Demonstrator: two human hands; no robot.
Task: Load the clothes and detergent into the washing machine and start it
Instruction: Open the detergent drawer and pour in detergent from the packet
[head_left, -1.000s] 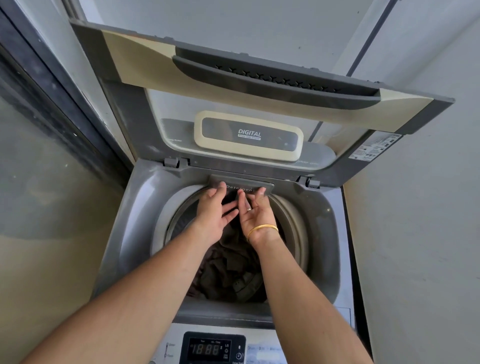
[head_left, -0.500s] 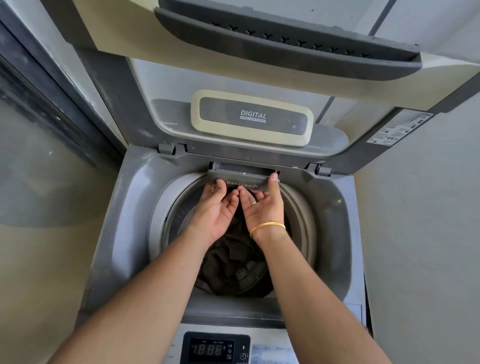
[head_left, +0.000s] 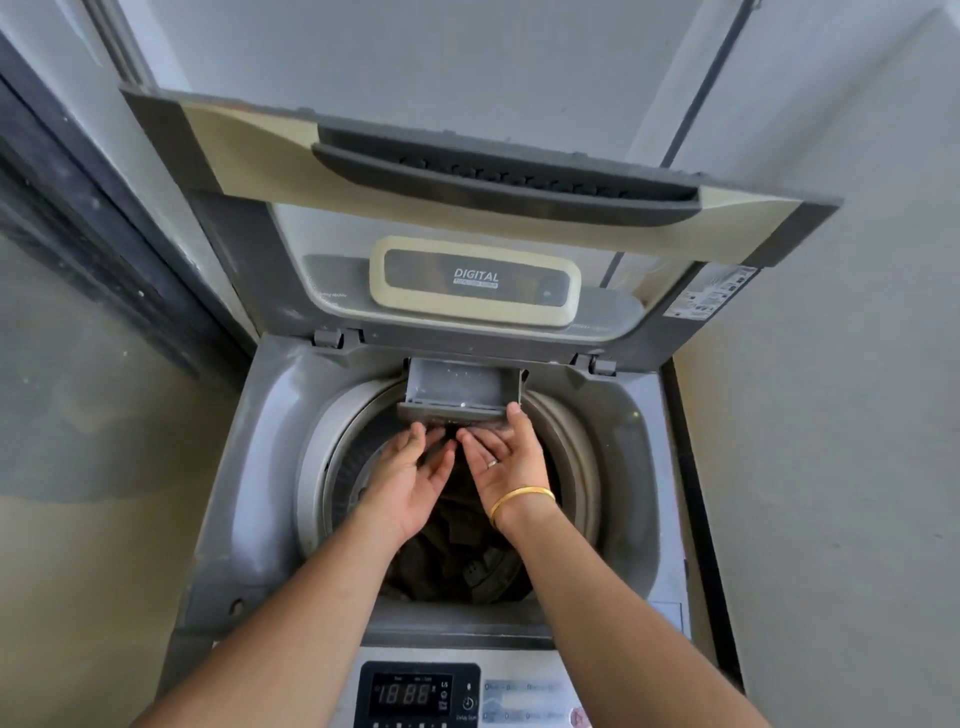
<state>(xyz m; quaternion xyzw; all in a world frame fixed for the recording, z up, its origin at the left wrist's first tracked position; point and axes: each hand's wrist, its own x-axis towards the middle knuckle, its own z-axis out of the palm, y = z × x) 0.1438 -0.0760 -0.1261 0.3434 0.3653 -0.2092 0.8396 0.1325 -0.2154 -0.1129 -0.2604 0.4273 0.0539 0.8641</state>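
Clothes (head_left: 457, 545) lie dark and bunched up down in the round tub of the washing machine (head_left: 249, 467), which is gray and loads from the top. Its lid (head_left: 467, 171) stands up and open at the back, and a cream badge on the inside of it reads "DIGITAL". At the back rim of the tub, the small gray detergent drawer (head_left: 460, 389) sticks out toward the person, and its open tray looks empty apart from a few pale specks. Both bare arms reach in over the tub from the near side. The left hand (head_left: 410, 483) is palm up just under the front of the drawer, with its fingers (head_left: 421, 441) loose and a little spread; the tips are right by the drawer's lower edge, but whether they touch it is hard to tell. The right hand (head_left: 506, 462) is palm up too, and its thumb rests on the right front corner of the drawer while the other fingers curl under the front. A ring sits on one finger and a gold bangle (head_left: 522, 500) goes around the wrist. At the near edge of the machine, the display panel (head_left: 415, 693) glows with the digits "18:88".
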